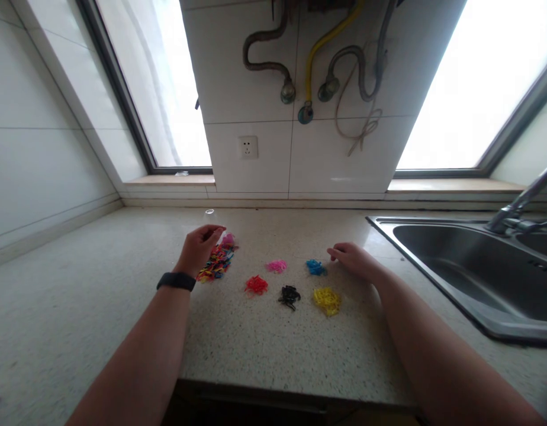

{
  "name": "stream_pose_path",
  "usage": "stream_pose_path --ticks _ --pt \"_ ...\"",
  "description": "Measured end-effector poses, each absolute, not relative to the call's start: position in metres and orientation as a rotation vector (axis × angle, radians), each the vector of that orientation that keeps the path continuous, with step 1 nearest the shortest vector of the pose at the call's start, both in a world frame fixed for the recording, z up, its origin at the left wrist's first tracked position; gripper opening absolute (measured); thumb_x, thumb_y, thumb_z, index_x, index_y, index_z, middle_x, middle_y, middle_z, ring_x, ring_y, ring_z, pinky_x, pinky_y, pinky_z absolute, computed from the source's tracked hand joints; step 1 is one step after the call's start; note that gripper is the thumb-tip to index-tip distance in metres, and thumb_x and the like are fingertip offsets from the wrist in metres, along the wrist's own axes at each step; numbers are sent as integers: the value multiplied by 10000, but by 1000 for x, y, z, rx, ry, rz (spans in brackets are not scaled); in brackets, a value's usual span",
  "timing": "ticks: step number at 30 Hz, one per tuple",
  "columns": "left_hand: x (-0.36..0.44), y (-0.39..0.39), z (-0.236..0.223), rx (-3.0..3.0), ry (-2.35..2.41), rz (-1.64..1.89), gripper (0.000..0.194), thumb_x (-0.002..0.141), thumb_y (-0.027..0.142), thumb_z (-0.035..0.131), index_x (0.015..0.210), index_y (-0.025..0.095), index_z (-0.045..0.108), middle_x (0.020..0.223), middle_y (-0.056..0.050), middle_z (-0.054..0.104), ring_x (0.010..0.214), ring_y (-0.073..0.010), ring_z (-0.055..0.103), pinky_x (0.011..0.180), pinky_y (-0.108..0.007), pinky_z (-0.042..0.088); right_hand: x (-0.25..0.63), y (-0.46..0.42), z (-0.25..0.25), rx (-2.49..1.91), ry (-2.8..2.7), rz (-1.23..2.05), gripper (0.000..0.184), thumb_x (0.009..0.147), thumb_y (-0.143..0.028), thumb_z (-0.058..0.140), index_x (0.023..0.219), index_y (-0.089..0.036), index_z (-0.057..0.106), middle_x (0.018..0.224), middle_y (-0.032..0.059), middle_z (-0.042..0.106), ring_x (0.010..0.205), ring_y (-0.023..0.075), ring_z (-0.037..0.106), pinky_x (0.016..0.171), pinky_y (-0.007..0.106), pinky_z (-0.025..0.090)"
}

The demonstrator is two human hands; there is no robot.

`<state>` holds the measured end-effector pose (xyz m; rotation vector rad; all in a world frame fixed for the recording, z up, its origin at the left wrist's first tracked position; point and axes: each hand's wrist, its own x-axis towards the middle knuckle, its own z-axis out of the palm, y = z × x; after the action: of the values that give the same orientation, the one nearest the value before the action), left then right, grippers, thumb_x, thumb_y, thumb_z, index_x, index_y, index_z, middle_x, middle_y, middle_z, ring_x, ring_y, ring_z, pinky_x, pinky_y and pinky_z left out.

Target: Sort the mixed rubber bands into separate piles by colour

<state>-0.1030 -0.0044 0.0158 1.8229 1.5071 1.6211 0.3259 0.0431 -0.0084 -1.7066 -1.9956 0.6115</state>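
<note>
My left hand (199, 248), with a dark band on its wrist, reaches over a mixed pile of small coloured rubber bands (219, 260). Its thumb and forefinger are pinched together; whatever is between them is too small to make out. Just right of the blue bands (315, 267) rests my right hand (351, 259), fingers curled and closed, their contents hidden. Separate small heaps lie between the hands: pink bands (276, 266), red bands (256, 285), black bands (290, 296) and yellow bands (327, 300).
Behind my left hand stands a clear cup-like thing (209, 213), partly covered. A steel sink (433, 278) with a faucet (508, 216) is set into the speckled counter (273, 349) at right. The tiled wall carries a socket (248, 147) and pipes.
</note>
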Motion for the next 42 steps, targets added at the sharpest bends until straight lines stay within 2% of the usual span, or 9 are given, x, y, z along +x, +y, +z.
stream_pose_path --ticks 5,10,13,17,20,23,31,42 --pt "-109 2 9 1780 1554 1620 337 854 419 615 973 132 744 933 -76 751 847 -187 660 782 -279 487 310 34 -1 -1459 -1896 750 399 834 -523 500 780 -162 663 556 -34 465 501 108 388 489 247 285" --pt "-112 8 2 1774 1578 1640 365 846 450 611 956 131 750 902 -73 752 823 -187 652 750 -275 474 254 26 24 -1200 -1979 812 302 838 -428 535 810 -155 662 616 -7 560 518 103 433 497 232 325" --pt "-112 11 1 1765 1615 1636 378 834 467 619 938 128 751 845 -66 742 784 -183 639 706 -270 459 207 28 35 -1049 -2218 666 259 859 -370 548 865 -156 694 707 23 653 618 122 534 571 231 382" --pt "-112 11 2 1759 1636 1645 390 835 474 613 935 123 747 810 -58 727 722 -168 606 660 -262 440 145 37 37 -959 -2542 454 243 856 -273 569 1001 -166 734 928 72 742 801 162 648 708 247 443" --pt "-114 12 1 1731 1637 1652 389 833 462 609 951 118 746 800 -56 723 705 -165 595 645 -260 436 109 43 32 -1008 -2749 249 293 860 -269 571 1104 -221 727 1072 79 742 966 209 669 814 280 460" --pt "-115 14 1 1722 1637 1660 377 829 442 610 955 115 749 807 -62 726 718 -170 601 650 -261 438 83 45 27 -1072 -2827 111 345 871 -251 550 1188 -250 686 1172 87 714 1065 234 654 853 307 473" --pt "-110 14 2 1764 1653 1660 373 840 444 591 952 126 750 779 -50 718 699 -160 599 628 -256 429 58 42 24 -1141 -2879 4 353 924 -222 450 1213 -245 651 1171 126 704 1062 272 664 827 386 519" --pt "-108 13 1 1832 1663 1578 357 843 446 591 946 145 753 786 -44 720 699 -164 603 662 -265 443 61 42 19 -1203 -2805 7 302 931 -246 458 1108 -194 697 1126 149 716 1021 275 678 819 370 521"
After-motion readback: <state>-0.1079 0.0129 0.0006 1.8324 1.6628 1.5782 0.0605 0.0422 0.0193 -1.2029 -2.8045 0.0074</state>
